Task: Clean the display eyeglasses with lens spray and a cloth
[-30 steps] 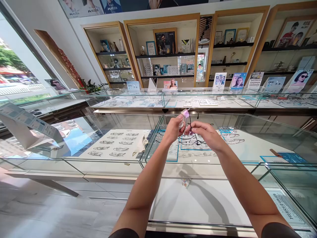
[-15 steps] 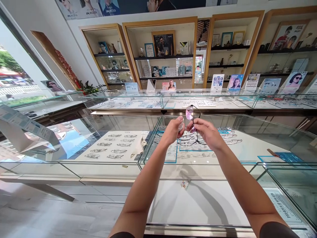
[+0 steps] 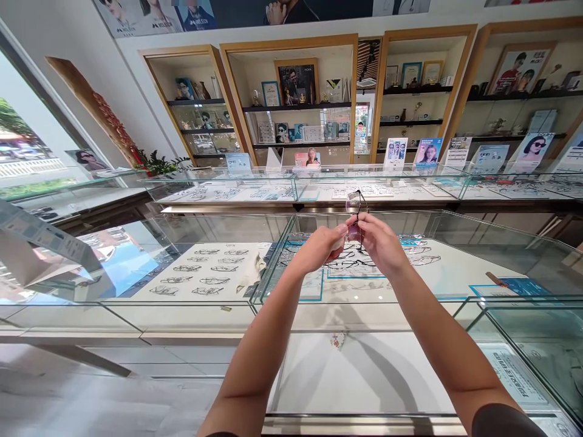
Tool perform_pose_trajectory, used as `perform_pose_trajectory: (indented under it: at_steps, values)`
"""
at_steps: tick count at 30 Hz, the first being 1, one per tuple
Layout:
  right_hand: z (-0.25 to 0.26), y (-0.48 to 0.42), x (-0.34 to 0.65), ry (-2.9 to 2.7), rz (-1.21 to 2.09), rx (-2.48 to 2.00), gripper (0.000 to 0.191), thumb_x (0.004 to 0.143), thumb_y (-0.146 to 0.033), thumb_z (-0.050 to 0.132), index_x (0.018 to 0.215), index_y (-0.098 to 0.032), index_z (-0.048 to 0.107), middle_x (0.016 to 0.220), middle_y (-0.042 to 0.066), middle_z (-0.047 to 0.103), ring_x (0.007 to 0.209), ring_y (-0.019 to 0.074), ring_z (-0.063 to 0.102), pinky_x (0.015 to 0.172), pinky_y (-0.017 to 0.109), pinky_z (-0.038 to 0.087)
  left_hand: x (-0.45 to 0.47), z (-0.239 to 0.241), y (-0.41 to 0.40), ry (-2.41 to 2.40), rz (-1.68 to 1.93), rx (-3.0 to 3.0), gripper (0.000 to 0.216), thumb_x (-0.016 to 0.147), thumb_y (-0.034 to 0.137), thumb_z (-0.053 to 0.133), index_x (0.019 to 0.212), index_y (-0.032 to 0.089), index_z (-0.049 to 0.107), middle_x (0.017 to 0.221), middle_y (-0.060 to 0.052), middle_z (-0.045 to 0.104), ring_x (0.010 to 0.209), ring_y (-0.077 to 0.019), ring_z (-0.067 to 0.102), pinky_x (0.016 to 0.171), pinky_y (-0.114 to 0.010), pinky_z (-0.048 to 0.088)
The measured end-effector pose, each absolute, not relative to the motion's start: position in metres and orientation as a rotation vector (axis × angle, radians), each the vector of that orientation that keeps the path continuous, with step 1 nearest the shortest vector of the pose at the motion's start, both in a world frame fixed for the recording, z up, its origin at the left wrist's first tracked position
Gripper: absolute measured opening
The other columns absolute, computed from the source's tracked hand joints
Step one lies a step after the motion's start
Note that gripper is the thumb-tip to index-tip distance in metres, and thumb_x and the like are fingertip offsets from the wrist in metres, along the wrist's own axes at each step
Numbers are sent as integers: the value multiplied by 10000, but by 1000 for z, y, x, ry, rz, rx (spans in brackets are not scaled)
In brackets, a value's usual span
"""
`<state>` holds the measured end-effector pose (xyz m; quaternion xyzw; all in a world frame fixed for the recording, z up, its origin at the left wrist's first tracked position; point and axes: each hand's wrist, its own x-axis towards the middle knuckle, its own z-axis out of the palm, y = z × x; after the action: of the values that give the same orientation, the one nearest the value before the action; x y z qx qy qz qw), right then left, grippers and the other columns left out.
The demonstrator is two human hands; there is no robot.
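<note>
Both hands meet in mid-air over the glass bench (image 3: 478,267). The right hand (image 3: 380,243) pinches the glasses (image 3: 354,203) by the frame, and one lens stands up above its fingertips. The left hand (image 3: 319,247) is curled closed on the frame's other side. The bench's near edge lies well below the forearms, with free air all round.

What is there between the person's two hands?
In the head view, a pair of glasses sits between the left hand and right hand, pinched by both; the left also holds a small white thing.
</note>
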<state>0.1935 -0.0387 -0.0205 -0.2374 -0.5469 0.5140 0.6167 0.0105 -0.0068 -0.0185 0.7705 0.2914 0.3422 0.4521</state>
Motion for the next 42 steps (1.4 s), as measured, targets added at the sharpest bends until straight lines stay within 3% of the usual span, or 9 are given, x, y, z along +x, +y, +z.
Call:
perform_pose_trajectory:
  at_steps: [5, 9, 15, 19, 22, 29, 42]
  values:
    - [-19, -39, 194, -1280, 1200, -542, 150, 903, -372, 691, 936, -249, 771, 974, 43, 767, 979, 216, 686, 904, 364, 525, -17, 4, -10, 744, 1107, 1825, 713, 931, 830, 441, 625, 197, 562, 532, -14, 525, 502, -134, 492, 536, -281, 362]
    - [-21, -37, 194, -1299, 1190, -572, 144, 920, -374, 677, 943, -263, 765, 1013, 53, 772, 1005, 229, 688, 916, 387, 536, -66, 1, 4, 969, 1353, 1792, 555, 929, 697, 527, 716, 189, 594, 675, -36, 627, 625, -165, 596, 617, -285, 449]
    - [-26, -30, 196, -1304, 1200, -557, 143, 945, -343, 669, 951, -255, 781, 996, 59, 775, 952, 221, 663, 860, 372, 522, -172, -65, 44, 1764, 1564, 1687, 225, 946, 389, 508, 1001, 205, 624, 973, -52, 659, 882, -204, 601, 784, -316, 486]
    - [-29, -28, 194, -1310, 1185, -575, 152, 952, -345, 663, 952, -255, 785, 995, 62, 779, 964, 229, 673, 866, 384, 527, -231, -117, 56, 2031, 1540, 1551, 119, 915, 257, 509, 1001, 200, 569, 1114, -94, 618, 1066, -250, 584, 967, -389, 492]
    - [-29, -30, 193, -1313, 1189, -593, 154, 951, -345, 660, 952, -255, 785, 996, 66, 781, 958, 230, 673, 866, 390, 531, -262, -147, 57, 2175, 1499, 1453, 134, 941, 287, 532, 1049, 209, 544, 1118, -98, 630, 1112, -273, 597, 1035, -423, 487]
    - [-28, -30, 191, -1310, 1215, -603, 150, 933, -355, 678, 927, -248, 784, 978, 67, 776, 952, 227, 674, 854, 374, 530, -299, -181, 58, 2368, 1401, 1296, 183, 948, 306, 598, 1098, 211, 557, 1132, -146, 703, 1130, -341, 654, 1034, -477, 494]
    - [-31, -29, 191, -1314, 1230, -593, 127, 940, -330, 679, 921, -258, 782, 990, 63, 780, 979, 230, 678, 885, 379, 532, -310, -198, 65, 2405, 1373, 1302, 415, 969, 327, 615, 1353, 190, 534, 1292, -165, 724, 1212, -318, 678, 1043, -432, 502]
